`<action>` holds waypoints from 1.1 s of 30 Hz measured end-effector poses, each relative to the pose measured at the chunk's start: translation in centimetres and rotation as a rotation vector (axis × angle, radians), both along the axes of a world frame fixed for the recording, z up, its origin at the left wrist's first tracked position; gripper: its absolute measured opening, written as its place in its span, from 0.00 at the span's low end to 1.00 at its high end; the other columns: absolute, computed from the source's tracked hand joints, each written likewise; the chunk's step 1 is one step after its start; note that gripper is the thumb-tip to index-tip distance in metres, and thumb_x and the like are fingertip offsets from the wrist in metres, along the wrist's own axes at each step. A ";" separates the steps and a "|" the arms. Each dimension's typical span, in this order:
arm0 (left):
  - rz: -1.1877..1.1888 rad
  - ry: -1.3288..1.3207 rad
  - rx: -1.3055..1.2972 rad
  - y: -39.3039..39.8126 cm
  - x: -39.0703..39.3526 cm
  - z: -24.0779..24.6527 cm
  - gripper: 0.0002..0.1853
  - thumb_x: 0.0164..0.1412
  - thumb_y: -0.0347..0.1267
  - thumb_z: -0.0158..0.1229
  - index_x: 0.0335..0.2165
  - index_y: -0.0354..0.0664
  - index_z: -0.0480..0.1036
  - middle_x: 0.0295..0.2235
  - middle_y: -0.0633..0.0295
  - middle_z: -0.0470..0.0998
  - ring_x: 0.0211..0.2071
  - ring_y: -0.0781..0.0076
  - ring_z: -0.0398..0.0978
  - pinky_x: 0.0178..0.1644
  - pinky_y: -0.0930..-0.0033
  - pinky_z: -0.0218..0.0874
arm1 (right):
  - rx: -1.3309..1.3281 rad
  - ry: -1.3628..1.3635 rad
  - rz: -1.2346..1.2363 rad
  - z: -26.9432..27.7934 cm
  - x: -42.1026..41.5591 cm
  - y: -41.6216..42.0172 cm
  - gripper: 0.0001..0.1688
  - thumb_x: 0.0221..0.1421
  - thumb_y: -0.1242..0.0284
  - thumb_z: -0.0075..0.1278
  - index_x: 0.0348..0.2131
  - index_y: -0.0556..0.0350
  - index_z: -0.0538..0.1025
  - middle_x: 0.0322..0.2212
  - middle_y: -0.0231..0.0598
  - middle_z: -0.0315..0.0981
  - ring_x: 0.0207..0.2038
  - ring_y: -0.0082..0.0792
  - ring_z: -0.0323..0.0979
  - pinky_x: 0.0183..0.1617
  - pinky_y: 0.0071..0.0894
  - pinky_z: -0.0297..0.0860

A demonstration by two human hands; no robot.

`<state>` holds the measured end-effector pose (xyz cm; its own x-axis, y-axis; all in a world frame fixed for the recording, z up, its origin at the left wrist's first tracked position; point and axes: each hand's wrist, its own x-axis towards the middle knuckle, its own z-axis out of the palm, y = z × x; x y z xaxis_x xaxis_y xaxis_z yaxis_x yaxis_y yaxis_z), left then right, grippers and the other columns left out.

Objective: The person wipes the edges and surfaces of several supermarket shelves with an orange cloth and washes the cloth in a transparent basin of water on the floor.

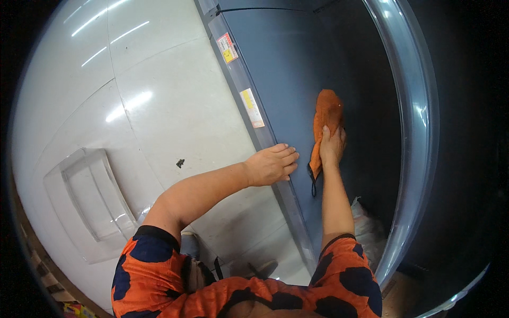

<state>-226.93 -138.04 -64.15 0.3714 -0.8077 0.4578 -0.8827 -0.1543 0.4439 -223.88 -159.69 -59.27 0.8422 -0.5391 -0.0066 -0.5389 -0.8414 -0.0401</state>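
Note:
An orange cloth [327, 107] with a dark edge and a hanging loop lies bunched under my right hand [333, 147], whose fingers are closed on it against the dark grey-blue shelf surface [274, 59]. To its left, my left hand [272, 165] rests palm down over the shelf's front edge, fingers bent onto the surface and holding nothing. A clear plastic strip [268, 139] runs along that edge. Two price labels, one [227, 48] farther off and one [252, 108] nearer my left hand, sit in the strip.
A curved clear plastic rim [417, 111] borders the shelf on the right. Near my right forearm is a translucent plastic bag [368, 226]. A clear plastic tray [93, 198] lies on the pale tiled floor [179, 99] at left, with a small dark scrap [180, 163] nearby.

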 end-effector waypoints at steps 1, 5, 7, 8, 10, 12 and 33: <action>-0.002 0.009 -0.013 -0.1 0.0 -0.1 0.22 0.56 0.44 0.52 0.45 0.42 0.72 0.50 0.57 0.67 0.56 0.63 0.59 0.61 0.62 0.44 | -0.024 -0.043 -0.035 0.0 -0.3 0.2 0.33 0.58 0.58 0.43 0.56 0.60 0.61 0.56 0.53 0.57 0.57 0.51 0.57 0.61 0.43 0.53; -0.022 0.037 0.019 0.1 0.2 0.9 0.22 0.56 0.43 0.52 0.44 0.41 0.73 0.49 0.57 0.67 0.55 0.61 0.59 0.61 0.63 0.45 | 0.051 -0.145 0.180 -1.6 7.5 2.6 0.34 0.56 0.58 0.45 0.57 0.55 0.61 0.55 0.54 0.56 0.57 0.52 0.57 0.61 0.45 0.53; -0.020 0.050 -0.012 0.0 0.0 0.7 0.21 0.55 0.42 0.53 0.43 0.41 0.73 0.49 0.57 0.68 0.55 0.61 0.59 0.60 0.63 0.45 | 0.072 -0.067 0.276 -2.1 13.7 7.0 0.33 0.55 0.57 0.46 0.58 0.45 0.61 0.54 0.52 0.58 0.55 0.54 0.59 0.60 0.46 0.55; -0.012 0.061 -0.023 0.0 0.0 0.6 0.21 0.55 0.42 0.53 0.43 0.41 0.73 0.49 0.57 0.68 0.55 0.61 0.59 0.60 0.63 0.45 | 0.106 -0.081 0.372 -2.1 16.3 9.7 0.33 0.55 0.56 0.46 0.58 0.42 0.60 0.55 0.51 0.57 0.56 0.53 0.58 0.61 0.46 0.55; -0.045 0.073 -0.032 -0.1 -0.2 0.9 0.21 0.54 0.42 0.54 0.42 0.41 0.74 0.49 0.57 0.68 0.55 0.61 0.59 0.60 0.63 0.45 | 0.126 -0.090 0.466 -2.1 20.0 14.4 0.34 0.56 0.54 0.45 0.59 0.37 0.58 0.57 0.46 0.55 0.58 0.51 0.56 0.61 0.45 0.54; -0.035 0.055 -0.054 0.0 -0.2 0.7 0.20 0.53 0.42 0.55 0.41 0.41 0.74 0.49 0.56 0.68 0.55 0.61 0.59 0.60 0.63 0.45 | 0.124 -0.034 0.501 -1.6 22.3 16.5 0.34 0.57 0.52 0.43 0.60 0.33 0.57 0.59 0.43 0.51 0.60 0.49 0.53 0.61 0.49 0.52; 0.005 0.030 0.221 0.6 -0.8 3.5 0.23 0.56 0.44 0.53 0.47 0.44 0.72 0.52 0.58 0.66 0.57 0.63 0.57 0.62 0.63 0.43 | 0.008 0.041 0.007 1.5 -11.0 -4.9 0.34 0.58 0.62 0.44 0.57 0.63 0.58 0.54 0.58 0.57 0.57 0.54 0.56 0.60 0.44 0.54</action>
